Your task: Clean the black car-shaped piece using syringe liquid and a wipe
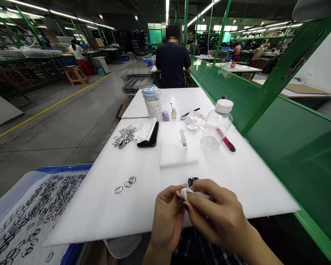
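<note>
Above the front edge of the white table, my left hand (167,215) and my right hand (224,213) meet, fingertips close together. A white cloth (185,193) is wrapped about the index finger of my right hand, its tail running back under the fingers. My left hand is closed in a pinch against the cloth; whatever small piece sits there is hidden by the fingers. Just beyond my hands lies a dark glossy object (193,182). To the left, several thin black-rimmed loops (130,182) rest on the table.
A pile of similar loops (124,136) lies beside a black phone (151,138) under tissue. A syringe (183,139) lies on a white foam block (179,160). Beyond are a tumbler (153,105), clear bottle (213,129) and red cutter (228,142). A loop-covered tray (35,206) stands lower left.
</note>
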